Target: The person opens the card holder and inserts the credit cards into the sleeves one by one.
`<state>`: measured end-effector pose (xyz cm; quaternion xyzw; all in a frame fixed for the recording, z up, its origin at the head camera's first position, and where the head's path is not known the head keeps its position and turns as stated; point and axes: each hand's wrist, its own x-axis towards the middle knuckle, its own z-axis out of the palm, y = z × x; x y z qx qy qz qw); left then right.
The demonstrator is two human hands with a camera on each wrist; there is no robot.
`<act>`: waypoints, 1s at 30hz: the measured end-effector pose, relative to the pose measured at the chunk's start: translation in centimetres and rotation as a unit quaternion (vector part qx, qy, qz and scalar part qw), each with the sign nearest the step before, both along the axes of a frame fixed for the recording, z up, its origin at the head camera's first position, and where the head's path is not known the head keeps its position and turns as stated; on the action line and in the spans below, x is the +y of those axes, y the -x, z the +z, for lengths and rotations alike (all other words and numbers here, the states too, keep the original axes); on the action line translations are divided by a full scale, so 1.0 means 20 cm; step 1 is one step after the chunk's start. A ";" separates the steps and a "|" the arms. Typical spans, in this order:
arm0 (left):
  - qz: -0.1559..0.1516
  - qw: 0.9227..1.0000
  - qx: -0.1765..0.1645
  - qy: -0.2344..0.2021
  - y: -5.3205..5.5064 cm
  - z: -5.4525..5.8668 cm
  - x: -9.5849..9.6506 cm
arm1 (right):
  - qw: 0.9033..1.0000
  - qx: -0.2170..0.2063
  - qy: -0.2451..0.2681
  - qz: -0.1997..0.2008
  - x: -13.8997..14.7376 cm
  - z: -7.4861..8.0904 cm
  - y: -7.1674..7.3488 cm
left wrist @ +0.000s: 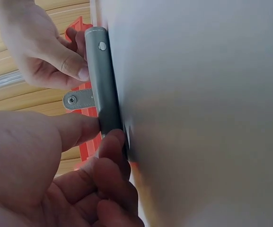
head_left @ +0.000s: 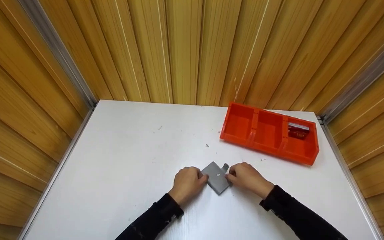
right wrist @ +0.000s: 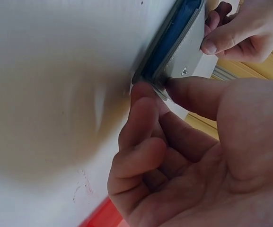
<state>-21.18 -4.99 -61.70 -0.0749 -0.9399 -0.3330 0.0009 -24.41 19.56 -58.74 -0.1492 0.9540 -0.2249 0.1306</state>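
A small grey wallet [head_left: 216, 181] lies turned like a diamond on the white table in the head view, with a round metal snap on its upper face. Its snap strap [left wrist: 79, 99] sticks out, unfastened. My left hand [head_left: 188, 182] pinches the left corner between thumb and fingers. At the opposite side, my right hand [head_left: 247, 178] pinches the edge beside the strap. The right wrist view shows the wallet's blue inside [right wrist: 174, 35] along a parted edge, with the right thumb on the upper face and the index finger underneath.
A red three-compartment bin [head_left: 268, 151] stands at the back right of the white table [head_left: 128, 140]. In its right compartment leans a dark red card-like pack [head_left: 298, 130]. Wood-look walls [head_left: 182, 50] enclose the back and sides.
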 end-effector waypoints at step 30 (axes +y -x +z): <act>0.024 0.999 0.033 0.016 0.06 -0.01 -0.01 | 0.995 0.051 0.085 0.015 -0.06 -0.11 -0.16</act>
